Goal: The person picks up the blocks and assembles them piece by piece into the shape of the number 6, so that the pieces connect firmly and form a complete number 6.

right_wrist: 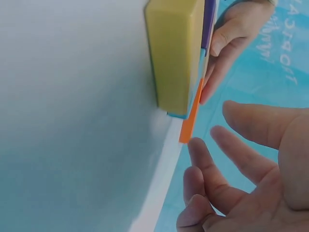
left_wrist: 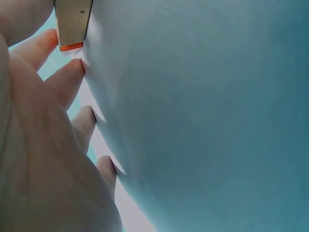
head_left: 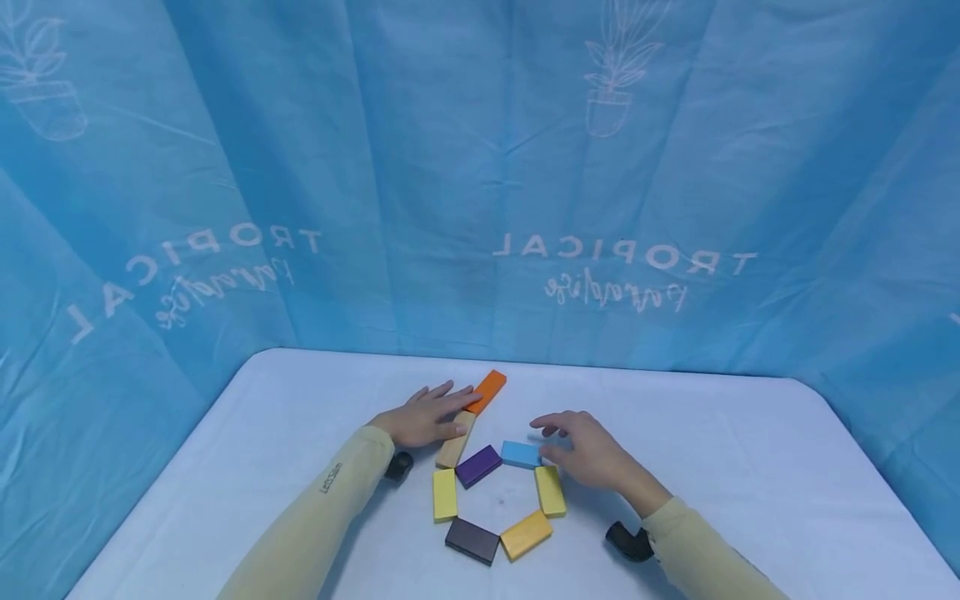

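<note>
My left hand (head_left: 426, 417) lies palm down with spread fingers, the index fingertip at the orange block (head_left: 490, 390) and the thumb on the plain wood block (head_left: 453, 446). These two blocks lie end to end in a slanting line. In the left wrist view the wood block (left_wrist: 73, 21) is beside the thumb. My right hand (head_left: 588, 450) hovers with loosely bent fingers and holds nothing, its thumb close to the light blue block (head_left: 521, 454). In the right wrist view a yellow block (right_wrist: 174, 53) stands near, the orange block (right_wrist: 191, 121) beyond it.
Below the wood block, a ring is formed by the light blue block, a purple block (head_left: 478, 467), a yellow block (head_left: 445, 496), a black block (head_left: 472, 540), a golden-yellow block (head_left: 527, 534) and another yellow block (head_left: 551, 492). The white table (head_left: 675, 433) ends at a blue curtain (head_left: 450, 167).
</note>
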### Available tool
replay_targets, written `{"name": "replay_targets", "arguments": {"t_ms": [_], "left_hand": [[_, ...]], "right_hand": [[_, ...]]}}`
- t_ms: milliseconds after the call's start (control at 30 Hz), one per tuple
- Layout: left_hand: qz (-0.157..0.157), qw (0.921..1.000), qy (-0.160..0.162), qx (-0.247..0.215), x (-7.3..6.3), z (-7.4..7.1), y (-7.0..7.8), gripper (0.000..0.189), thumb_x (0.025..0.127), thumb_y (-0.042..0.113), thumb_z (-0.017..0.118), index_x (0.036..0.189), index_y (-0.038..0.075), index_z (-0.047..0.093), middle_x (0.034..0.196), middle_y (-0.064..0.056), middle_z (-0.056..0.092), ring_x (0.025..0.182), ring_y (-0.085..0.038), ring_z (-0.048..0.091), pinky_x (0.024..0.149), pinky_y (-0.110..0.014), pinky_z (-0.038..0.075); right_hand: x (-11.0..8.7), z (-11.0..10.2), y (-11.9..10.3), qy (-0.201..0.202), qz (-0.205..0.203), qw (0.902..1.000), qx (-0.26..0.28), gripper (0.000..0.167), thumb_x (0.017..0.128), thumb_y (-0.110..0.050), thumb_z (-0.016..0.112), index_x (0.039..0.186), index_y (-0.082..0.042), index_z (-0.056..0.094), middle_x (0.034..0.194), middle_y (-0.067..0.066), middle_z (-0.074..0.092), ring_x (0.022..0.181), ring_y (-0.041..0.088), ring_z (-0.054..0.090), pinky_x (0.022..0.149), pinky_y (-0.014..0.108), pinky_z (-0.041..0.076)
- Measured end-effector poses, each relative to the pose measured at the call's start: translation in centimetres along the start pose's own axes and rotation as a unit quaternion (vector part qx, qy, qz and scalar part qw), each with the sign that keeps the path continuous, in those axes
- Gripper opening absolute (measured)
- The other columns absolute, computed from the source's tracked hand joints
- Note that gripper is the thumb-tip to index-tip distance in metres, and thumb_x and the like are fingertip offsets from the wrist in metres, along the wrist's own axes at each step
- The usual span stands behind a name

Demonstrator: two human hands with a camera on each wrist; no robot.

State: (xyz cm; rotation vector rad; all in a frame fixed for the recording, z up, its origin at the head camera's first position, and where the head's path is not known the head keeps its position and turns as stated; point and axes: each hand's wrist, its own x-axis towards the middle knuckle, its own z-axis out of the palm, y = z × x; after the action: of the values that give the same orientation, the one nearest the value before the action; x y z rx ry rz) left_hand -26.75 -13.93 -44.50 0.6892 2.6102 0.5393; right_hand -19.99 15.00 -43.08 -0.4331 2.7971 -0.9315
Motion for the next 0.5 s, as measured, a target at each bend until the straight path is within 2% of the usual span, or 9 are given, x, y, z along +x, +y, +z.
{"name": "replay_targets", "arguments": {"t_ms": [167, 500], "left_hand": [[0.004, 1.0000, 0.002, -0.003, -0.3, -0.1, -0.2, 0.065, 0.103, 0.047, 0.052, 0.160, 0.024, 0.032, 0.166, 0.000, 0.025, 0.155, -0.029, 0.008, 0.123, -0.055, 0.003], [0.023, 0.9994, 0.004, -0.025, -0.5, -0.6, -0.7, 0.064, 0.104, 0.050, 0.048, 0.160, 0.026, 0.030, 0.166, -0.001, 0.024, 0.155, -0.029, 0.007, 0.123, -0.053, 0.001]], "right_hand": [[-0.5, -0.3, 0.6, 0.034, 0.012, 0.9993, 0.005, 0.036, 0.093, -0.017, 0.073, 0.128, -0.021, 0.068, 0.115, -0.003, 0.067, 0.109, 0.021, 0.057, 0.087, 0.042, 0.053], [-1.7, -2.1, 2.6, 0.071, 0.007, 0.9974, 0.004, 0.036, 0.093, -0.016, 0.072, 0.130, -0.017, 0.067, 0.117, 0.001, 0.067, 0.110, 0.025, 0.058, 0.088, 0.046, 0.053]]}}
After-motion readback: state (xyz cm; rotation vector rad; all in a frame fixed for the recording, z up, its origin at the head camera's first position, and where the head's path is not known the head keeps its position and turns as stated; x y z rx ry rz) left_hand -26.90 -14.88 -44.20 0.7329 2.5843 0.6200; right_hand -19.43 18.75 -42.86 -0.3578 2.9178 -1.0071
